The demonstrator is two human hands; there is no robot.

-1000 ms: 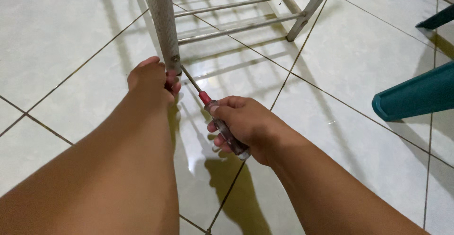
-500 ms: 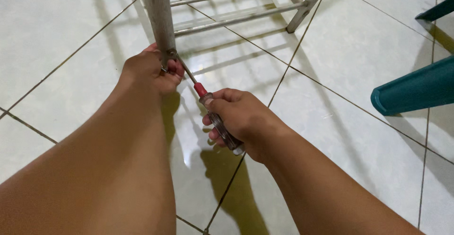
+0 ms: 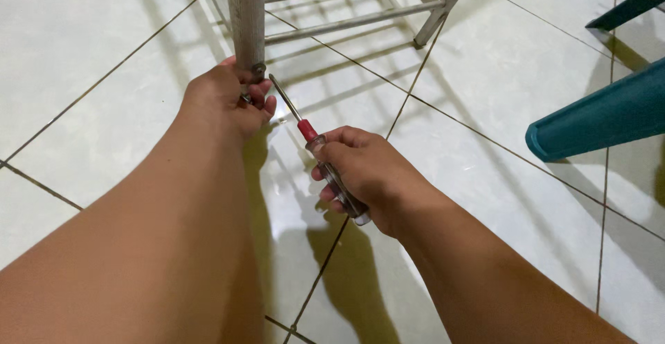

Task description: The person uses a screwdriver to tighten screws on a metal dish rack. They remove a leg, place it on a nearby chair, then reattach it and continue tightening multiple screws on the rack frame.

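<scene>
My left hand (image 3: 228, 98) grips the bottom end of a grey metal frame leg (image 3: 246, 15) just above the tiled floor. My right hand (image 3: 367, 174) is closed around the clear handle of a screwdriver (image 3: 307, 129) with a red collar. Its thin shaft points up and left, and the tip ends close beside my left fingers at the leg's foot. Whether the tip touches a screw there is hidden by my fingers.
The grey frame's rails and a second slanted leg (image 3: 443, 8) stand on the white tiled floor (image 3: 104, 122) behind the hands. A teal plastic furniture leg (image 3: 596, 119) juts in from the right, with another teal piece (image 3: 634, 4) at the top right corner.
The view has shifted slightly. Both hands keep their holds, and the screwdriver tip stays beside the leg's foot.
</scene>
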